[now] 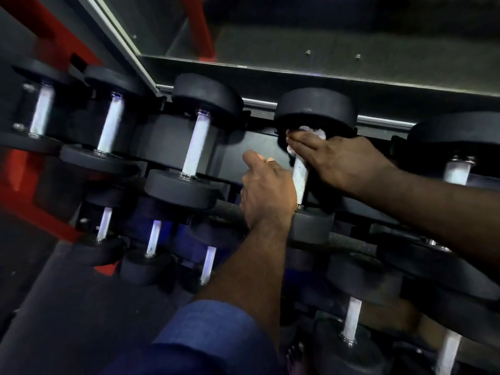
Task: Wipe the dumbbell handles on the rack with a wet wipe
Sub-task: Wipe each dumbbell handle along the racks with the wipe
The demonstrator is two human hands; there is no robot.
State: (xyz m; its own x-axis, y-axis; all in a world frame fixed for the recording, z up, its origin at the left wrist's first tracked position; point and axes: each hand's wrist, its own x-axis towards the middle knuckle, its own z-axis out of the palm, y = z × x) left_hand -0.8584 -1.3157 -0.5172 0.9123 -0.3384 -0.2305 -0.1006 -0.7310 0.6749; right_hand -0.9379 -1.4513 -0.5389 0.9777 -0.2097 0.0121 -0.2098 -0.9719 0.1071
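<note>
I am leaning over a dark dumbbell rack [259, 142] in a dim room. Red frame [16, 171] pieces are showing at the left, and a grey metal ledge [270, 69] is running along behind the top row.

My right hand [338, 161] is reaching in from the right. Its fingers are curling over a crumpled white wet wipe [311, 131] and pressing it round the top of a dumbbell handle [300, 177], just under the black upper head [316, 109]. The thumb is hiding behind the handle.

My left hand [267, 188] is sitting just beside the lower half of the same handle, thumb up and fingers curling away from the camera. I cannot tell whether it is gripping anything. A blue sleeve [213, 328] is covering that arm lower down.

I am counting five dumbbells along the top row, and mine is the fourth from the left. Five more pale handles are showing below, blurred, plus one wipe.
</note>
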